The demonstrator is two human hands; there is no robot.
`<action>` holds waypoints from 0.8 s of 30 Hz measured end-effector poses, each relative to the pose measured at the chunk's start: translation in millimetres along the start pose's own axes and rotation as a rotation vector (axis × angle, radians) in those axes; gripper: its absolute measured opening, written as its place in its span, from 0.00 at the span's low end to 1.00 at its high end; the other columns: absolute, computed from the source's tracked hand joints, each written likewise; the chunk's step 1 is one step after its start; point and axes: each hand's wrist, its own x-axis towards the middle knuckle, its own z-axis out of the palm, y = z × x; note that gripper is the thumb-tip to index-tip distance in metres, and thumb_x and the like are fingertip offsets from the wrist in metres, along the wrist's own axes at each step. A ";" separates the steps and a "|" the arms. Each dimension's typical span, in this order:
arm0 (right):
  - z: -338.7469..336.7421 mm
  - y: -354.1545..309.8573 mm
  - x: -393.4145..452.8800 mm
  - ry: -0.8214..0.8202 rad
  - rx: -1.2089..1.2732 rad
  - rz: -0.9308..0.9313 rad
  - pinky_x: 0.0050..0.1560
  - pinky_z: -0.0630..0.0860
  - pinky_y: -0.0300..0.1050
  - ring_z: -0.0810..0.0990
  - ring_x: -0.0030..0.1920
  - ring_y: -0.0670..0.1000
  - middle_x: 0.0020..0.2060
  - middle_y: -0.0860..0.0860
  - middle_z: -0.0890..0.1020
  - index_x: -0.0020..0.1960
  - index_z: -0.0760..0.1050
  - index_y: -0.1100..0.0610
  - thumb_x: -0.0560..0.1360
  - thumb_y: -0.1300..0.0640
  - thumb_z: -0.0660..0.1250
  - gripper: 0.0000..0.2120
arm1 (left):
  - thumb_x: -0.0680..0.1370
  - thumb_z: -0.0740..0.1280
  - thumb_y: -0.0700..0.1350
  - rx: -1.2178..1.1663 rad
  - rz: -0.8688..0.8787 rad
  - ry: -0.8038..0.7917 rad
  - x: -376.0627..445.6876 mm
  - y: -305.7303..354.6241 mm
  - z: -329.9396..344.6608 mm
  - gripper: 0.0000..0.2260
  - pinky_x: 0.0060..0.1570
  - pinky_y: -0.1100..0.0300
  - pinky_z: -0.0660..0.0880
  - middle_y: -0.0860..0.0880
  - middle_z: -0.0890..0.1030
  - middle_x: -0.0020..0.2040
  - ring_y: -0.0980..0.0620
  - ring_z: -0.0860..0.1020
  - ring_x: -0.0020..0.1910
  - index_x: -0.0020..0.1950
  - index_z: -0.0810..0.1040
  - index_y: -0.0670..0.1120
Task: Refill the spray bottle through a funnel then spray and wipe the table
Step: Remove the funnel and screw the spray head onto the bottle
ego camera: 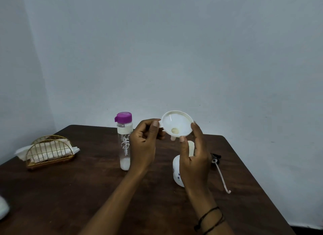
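Note:
Both of my hands hold a white funnel in the air above the table, its wide mouth tilted toward me. My left hand pinches its side tab and my right hand grips the rim from the right. Below my right hand stands the white spray bottle with small blue flowers, its neck open and partly hidden by the hand. The bottle's spray head with its long pale tube lies on the table to the right. A clear water bottle with a purple cap stands left of my hands.
A gold wire holder with white napkins sits at the left of the dark wooden table. A white object shows at the left frame edge. The table's right edge runs diagonally near the wall.

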 end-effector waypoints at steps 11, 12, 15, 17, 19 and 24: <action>28.0 5.7 -29.0 -0.238 -0.059 0.068 0.57 0.77 0.44 0.82 0.57 0.52 0.56 0.54 0.83 0.68 0.73 0.58 0.78 0.60 0.69 0.20 | 0.79 0.66 0.39 0.048 -0.254 0.017 18.4 -18.8 -47.3 0.04 0.25 0.62 0.69 0.50 0.76 0.27 0.54 0.72 0.24 0.45 0.79 0.43; 30.0 7.2 -30.4 -0.268 -0.078 0.091 0.58 0.76 0.43 0.82 0.57 0.51 0.56 0.54 0.83 0.70 0.72 0.57 0.78 0.59 0.69 0.21 | 0.79 0.66 0.39 0.066 -0.269 -0.012 18.5 -21.7 -48.5 0.04 0.25 0.61 0.70 0.49 0.76 0.27 0.54 0.72 0.25 0.46 0.80 0.42; 33.5 13.3 -33.4 -0.366 -0.134 0.164 0.55 0.76 0.37 0.82 0.54 0.50 0.55 0.55 0.84 0.75 0.66 0.55 0.80 0.58 0.66 0.24 | 0.78 0.66 0.35 0.072 -0.311 -0.113 18.2 -29.7 -52.5 0.05 0.28 0.61 0.73 0.45 0.76 0.31 0.53 0.74 0.27 0.49 0.81 0.40; 33.6 15.6 -34.6 -0.440 -0.166 0.245 0.48 0.74 0.32 0.82 0.50 0.49 0.51 0.55 0.84 0.78 0.60 0.54 0.81 0.57 0.64 0.27 | 0.76 0.65 0.30 0.032 -0.333 -0.159 18.6 -33.0 -54.6 0.08 0.30 0.61 0.75 0.41 0.75 0.35 0.52 0.75 0.29 0.52 0.81 0.39; 32.4 15.6 -35.6 -0.515 -0.173 0.333 0.40 0.71 0.30 0.79 0.40 0.44 0.40 0.50 0.80 0.80 0.53 0.52 0.82 0.57 0.62 0.31 | 0.77 0.65 0.30 0.018 -0.339 -0.188 18.8 -34.9 -55.4 0.09 0.31 0.62 0.77 0.40 0.75 0.36 0.53 0.77 0.30 0.53 0.81 0.38; 33.9 21.8 -38.2 -0.634 -0.223 0.427 0.38 0.71 0.35 0.78 0.40 0.46 0.42 0.50 0.78 0.81 0.41 0.50 0.82 0.58 0.61 0.36 | 0.78 0.66 0.34 0.158 -0.344 -0.239 18.8 -51.8 -55.1 0.05 0.34 0.62 0.78 0.44 0.80 0.38 0.54 0.79 0.33 0.48 0.80 0.41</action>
